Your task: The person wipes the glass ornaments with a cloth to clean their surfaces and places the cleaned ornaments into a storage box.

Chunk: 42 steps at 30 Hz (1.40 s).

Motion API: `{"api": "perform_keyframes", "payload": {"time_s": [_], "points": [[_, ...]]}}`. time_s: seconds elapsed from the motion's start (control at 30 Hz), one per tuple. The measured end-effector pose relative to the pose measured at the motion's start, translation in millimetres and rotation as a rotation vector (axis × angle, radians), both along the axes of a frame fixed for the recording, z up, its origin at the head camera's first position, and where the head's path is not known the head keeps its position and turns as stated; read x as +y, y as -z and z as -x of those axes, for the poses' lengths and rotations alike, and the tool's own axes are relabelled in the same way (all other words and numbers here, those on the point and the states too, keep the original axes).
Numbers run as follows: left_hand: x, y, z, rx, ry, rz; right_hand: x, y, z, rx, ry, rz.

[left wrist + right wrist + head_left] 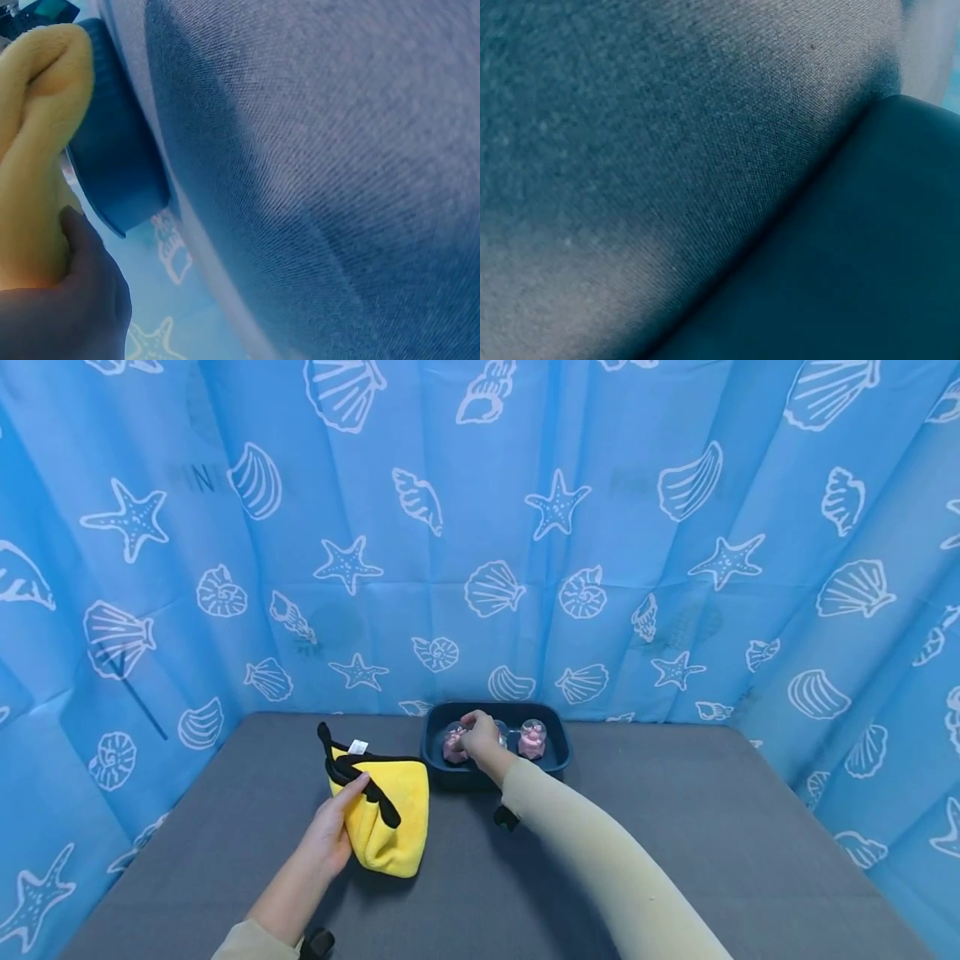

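In the head view, my left hand (333, 831) grips a folded yellow cloth (401, 802) with black edging and a white tag, thumb on top. The left wrist view shows the cloth (37, 172) bunched above that hand (82, 300). My right hand (483, 742) reaches into a dark blue tray (558, 764), its fingers curled at a small pink snow globe (453, 745) with a clear dome; the exact contact is partly hidden. Another pink snow globe (532, 740) stands at the tray's right. Between them a further clear dome (502, 732) is mostly covered by the hand.
The tray stands at the back of a grey cloth-covered table (675, 843), close to a blue shell-print curtain (525, 527). In the right wrist view the tray's outer wall (855, 247) fills the lower right; the right hand does not show there.
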<state>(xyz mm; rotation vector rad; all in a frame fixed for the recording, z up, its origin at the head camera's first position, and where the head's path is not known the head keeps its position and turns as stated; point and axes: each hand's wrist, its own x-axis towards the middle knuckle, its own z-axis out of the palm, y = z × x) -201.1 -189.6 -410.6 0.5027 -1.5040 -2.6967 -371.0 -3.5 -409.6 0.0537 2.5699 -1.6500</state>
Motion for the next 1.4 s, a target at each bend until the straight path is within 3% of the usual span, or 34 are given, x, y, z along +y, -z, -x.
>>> {"api": "perform_keyframes", "payload": {"time_s": [0.2,0.5,0.63,0.87,1.07,1.17,1.33,1.4], "points": [[-2.9,-0.8,0.6,0.007,0.013,-0.019,-0.7,-2.2,-3.8,0.065,0.003,-0.082],[-3.6,1.3,10.2,-0.029,0.085,0.000,15.3,-9.6,-14.0,0.065,-0.051,-0.021],[-6.9,2.9,17.2,-0.049,0.139,0.039,27.7,-20.1,-21.3,0.041,-0.052,0.073],[-7.9,6.8,32.2,-0.077,0.222,0.013,49.2,-45.1,-41.2,-0.025,-0.067,0.333],[-9.7,8.4,43.4,-0.086,0.287,0.024,73.8,-49.0,-57.0,-0.090,-0.022,0.481],[-17.3,8.5,46.9,-0.134,0.309,0.166,91.1,-47.4,-63.5,-0.107,0.005,0.513],[-35.3,4.5,50.0,-0.288,0.265,0.572,123.1,-45.7,-73.2,-0.116,0.021,0.529],[-41.8,1.6,50.5,-0.333,0.241,0.680,136.0,-45.7,-77.2,-0.115,0.012,0.526]]}}
